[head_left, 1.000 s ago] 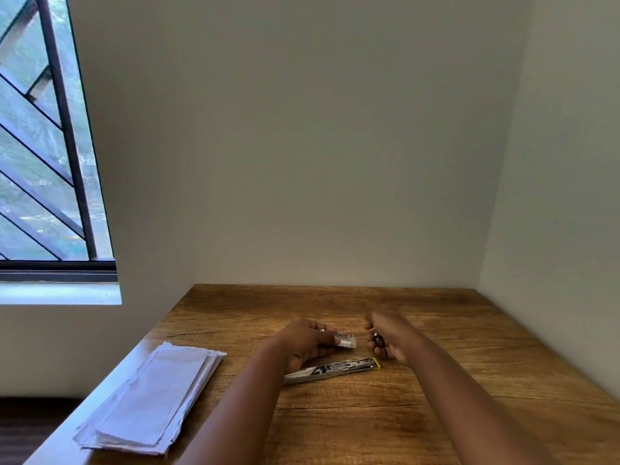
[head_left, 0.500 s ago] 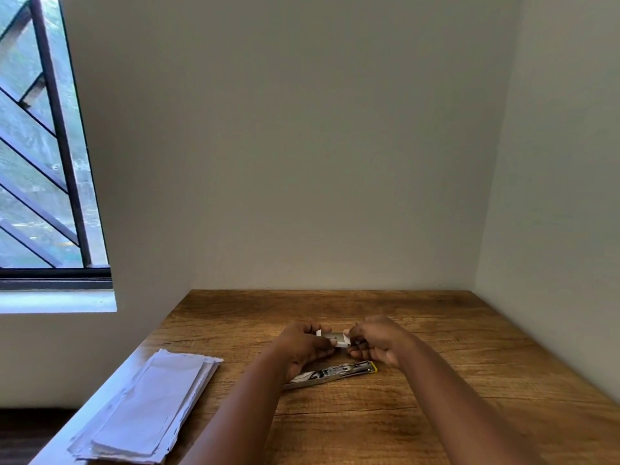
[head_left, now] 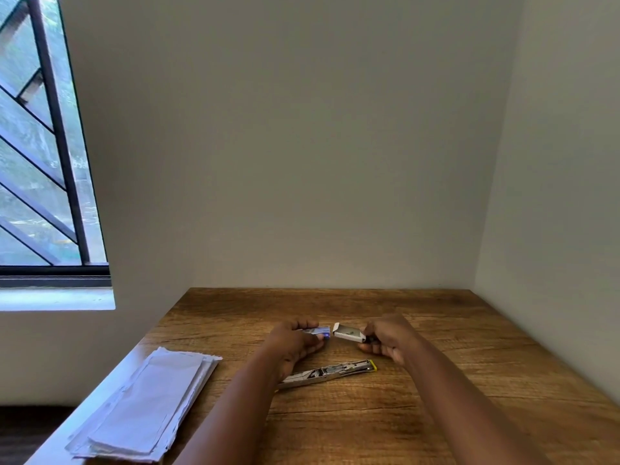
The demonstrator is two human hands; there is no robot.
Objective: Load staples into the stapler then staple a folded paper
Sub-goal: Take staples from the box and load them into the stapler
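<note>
A long silver metal stapler (head_left: 327, 373) with a yellow tip lies opened flat on the grained wooden counter (head_left: 469, 380), near the hands. The left hand (head_left: 295, 340) pinches a small blue-white cardboard sleeve (head_left: 318, 331); the right hand (head_left: 385, 337) grips a white inner tray (head_left: 349, 333). Folded white papers (head_left: 147, 404) lie stacked left.

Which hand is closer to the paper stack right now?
Left. The left hand is just right of the paper stack, holding a small box; the right hand is farther right, past the stapler.
</note>
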